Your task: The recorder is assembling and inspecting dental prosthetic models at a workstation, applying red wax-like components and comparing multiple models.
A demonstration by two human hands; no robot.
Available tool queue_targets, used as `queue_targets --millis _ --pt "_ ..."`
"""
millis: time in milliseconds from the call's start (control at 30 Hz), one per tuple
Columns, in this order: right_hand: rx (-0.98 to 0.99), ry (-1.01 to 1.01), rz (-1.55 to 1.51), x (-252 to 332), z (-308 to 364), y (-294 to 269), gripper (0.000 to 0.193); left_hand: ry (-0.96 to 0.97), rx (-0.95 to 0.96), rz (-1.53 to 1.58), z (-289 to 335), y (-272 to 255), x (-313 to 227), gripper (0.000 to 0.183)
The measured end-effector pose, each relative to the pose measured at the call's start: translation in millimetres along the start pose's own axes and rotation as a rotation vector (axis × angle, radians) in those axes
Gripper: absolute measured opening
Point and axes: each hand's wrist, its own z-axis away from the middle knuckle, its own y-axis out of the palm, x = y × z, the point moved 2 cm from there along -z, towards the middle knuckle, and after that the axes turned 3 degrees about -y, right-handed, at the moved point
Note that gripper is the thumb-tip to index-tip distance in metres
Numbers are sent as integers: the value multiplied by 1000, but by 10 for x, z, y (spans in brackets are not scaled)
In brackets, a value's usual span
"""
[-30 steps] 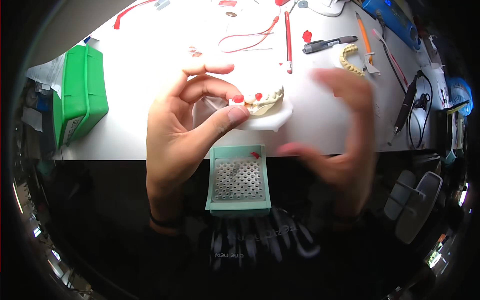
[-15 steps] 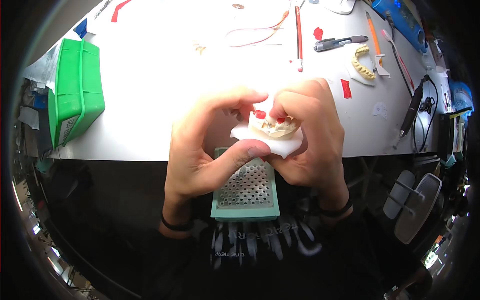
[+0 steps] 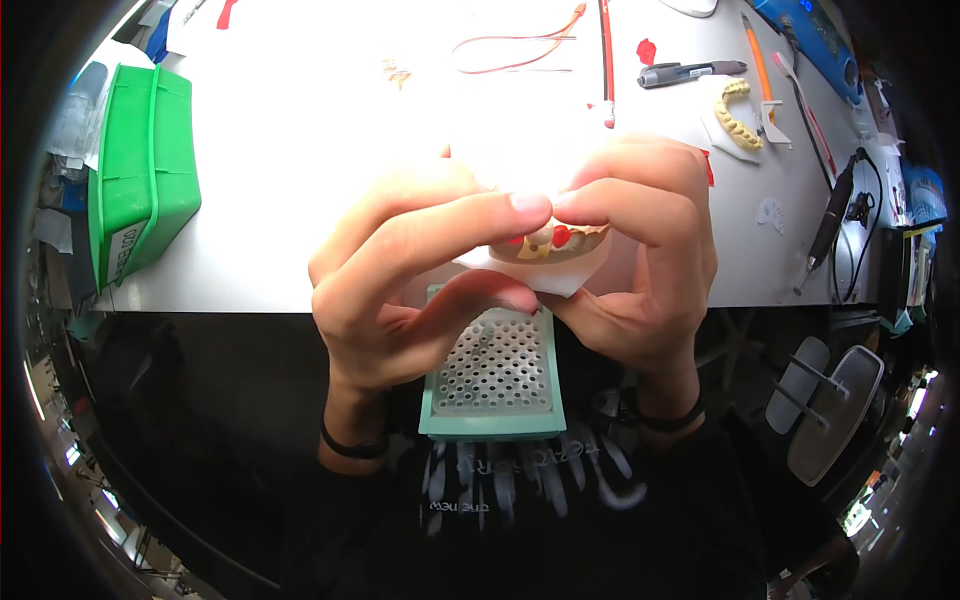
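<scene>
Yellowish dental cast (image 3: 548, 243), red-waxed, on tissue (image 3: 560, 278)

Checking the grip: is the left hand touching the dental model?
Touching. The head view shows the left hand fingers pressed against the dental model.

A second ago the right hand (image 3: 640, 270) was a blur at the right of the frame, away from the dental cast (image 3: 548, 242), which the left hand (image 3: 410, 280) held alone. Now both hands close on the cast and its white tissue (image 3: 560, 280) at frame centre, fingertips meeting over it, above the perforated green tray (image 3: 495, 375).
</scene>
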Motion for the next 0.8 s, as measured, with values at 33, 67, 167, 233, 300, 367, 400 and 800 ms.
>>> queue_targets --millis 33,67,167,233,300,367,400,800 --pt "-14 -35 0 5 -10 5 56 -1 0 -3 3 -6 -20 57" --pt "-29 -69 0 11 -21 13 54 -3 -10 -13 5 -13 -44 55" --pt "-81 -142 51 -9 8 5 50 16 -25 -7 10 30 -7 51" --pt "-95 -152 59 -2 18 22 48 28 -32 -18 11 23 -19 48" --pt "-107 -160 71 2 23 38 46 47 -39 -58 12 18 -33 45" --pt "-124 -180 97 4 26 52 46 79 -39 -83 3 18 -19 44" --pt "-124 -179 97 3 28 52 46 113 -40 -108 -3 21 -18 44" --pt "0 -126 7 46 -25 -33 47 72 -258 -114 -31 116 -19 41"
